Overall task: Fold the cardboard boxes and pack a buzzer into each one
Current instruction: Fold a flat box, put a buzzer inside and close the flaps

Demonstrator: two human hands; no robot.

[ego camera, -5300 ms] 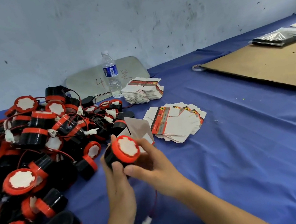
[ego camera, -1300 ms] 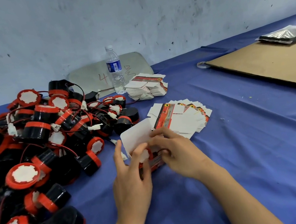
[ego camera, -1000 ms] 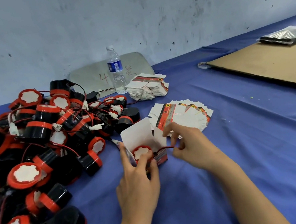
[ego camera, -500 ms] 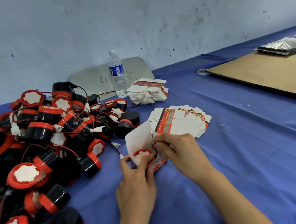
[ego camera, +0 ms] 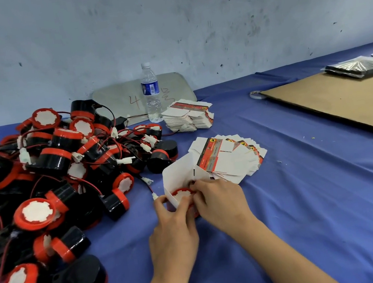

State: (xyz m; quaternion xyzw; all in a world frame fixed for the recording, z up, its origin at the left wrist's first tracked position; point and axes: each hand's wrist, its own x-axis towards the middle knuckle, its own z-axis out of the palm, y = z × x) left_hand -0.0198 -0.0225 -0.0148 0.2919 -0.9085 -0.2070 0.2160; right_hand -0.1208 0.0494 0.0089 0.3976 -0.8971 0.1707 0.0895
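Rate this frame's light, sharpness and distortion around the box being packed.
Head view: soft, even, bluish light, with only faint shadows under the left hand and right hand; the wide-angle lens bows the far edge of the table; the box and buzzer look slightly soft.

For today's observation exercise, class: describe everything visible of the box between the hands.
The box is small and made of white card. It stands on the blue cloth with its top flaps open. A red-rimmed buzzer sits in its mouth. The left hand grips its near side; the right hand pinches at the buzzer's rim.
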